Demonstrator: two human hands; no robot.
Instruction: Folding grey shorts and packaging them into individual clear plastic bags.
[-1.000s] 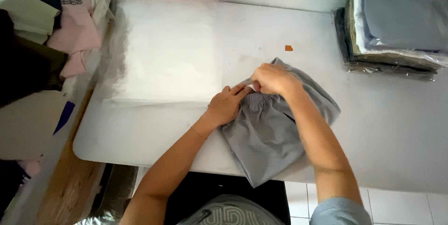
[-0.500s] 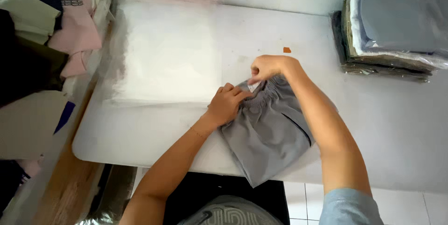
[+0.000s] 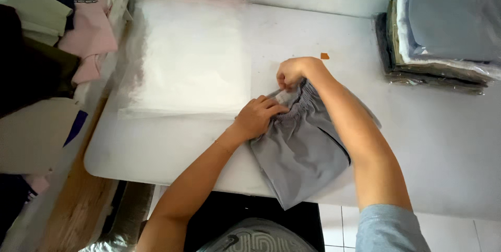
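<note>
Left hand: I saw my left hand (image 3: 259, 116) curled down on the gathered waistband of the grey shorts (image 3: 300, 153), pinning the cloth to the white table (image 3: 428, 142).
Right hand: my right hand (image 3: 290, 73) was clenched on the far end of that waistband, pinching a small pale tag.
Shorts: they lay near the table's front edge, one corner hanging over it.
Slip risk: I judged that the overhanging corner could drag the garment off if the left hand let up.
Crowding risk: the stack of clear plastic bags (image 3: 190, 59) sat just beside my left hand; a sideways sweep could skew it.
Further off: the bagged folded clothes (image 3: 443, 27) lay well apart.
</note>
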